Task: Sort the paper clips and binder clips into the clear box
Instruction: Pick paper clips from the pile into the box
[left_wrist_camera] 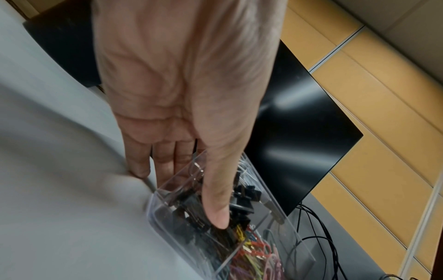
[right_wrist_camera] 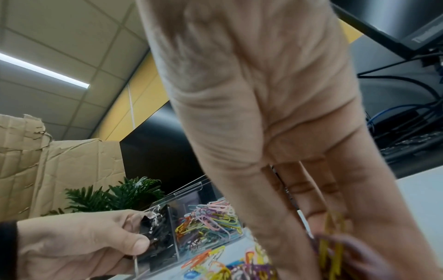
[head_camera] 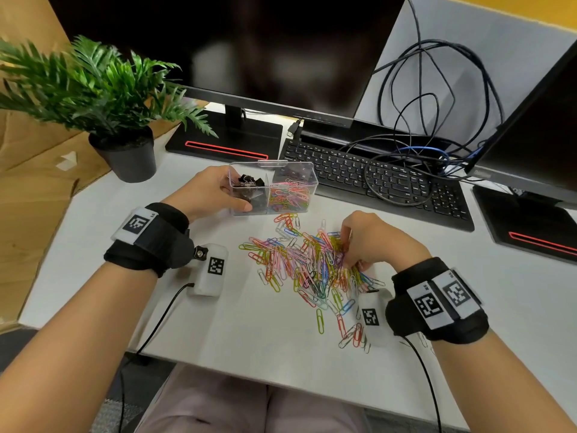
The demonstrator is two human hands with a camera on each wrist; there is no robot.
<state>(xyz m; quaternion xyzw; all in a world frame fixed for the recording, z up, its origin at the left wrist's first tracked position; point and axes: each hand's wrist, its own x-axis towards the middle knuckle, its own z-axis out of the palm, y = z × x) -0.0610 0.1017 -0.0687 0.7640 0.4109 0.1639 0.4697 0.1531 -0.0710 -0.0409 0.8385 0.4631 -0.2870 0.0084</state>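
Gripping the clear box (head_camera: pixel 307 170) by its binder-clip end, the left hand (head_camera: pixel 207 193) hides part of the black binder clips (head_camera: pixel 248 181). The right hand (head_camera: pixel 371 240) pinches several paper clips (head_camera: pixel 299 264) from the loose desk pile; its curled fingertips (right_wrist_camera: pixel 354 252) blur, so their count is unclear.

The clear box (head_camera: pixel 293 179) is glossy see-through plastic, its walls catching glints. The paper clips (head_camera: pixel 307 260) look like wire with a smooth coloured coating; the binder clips (head_camera: pixel 248 182) are black with shiny metal handles. The counter (head_camera: pixel 237 320) is matt, smooth pale grey. The monitor (head_camera: pixel 249 42) screen is glossy black. Creased brown cardboard (right_wrist_camera: pixel 59 166) looks rough and papery.
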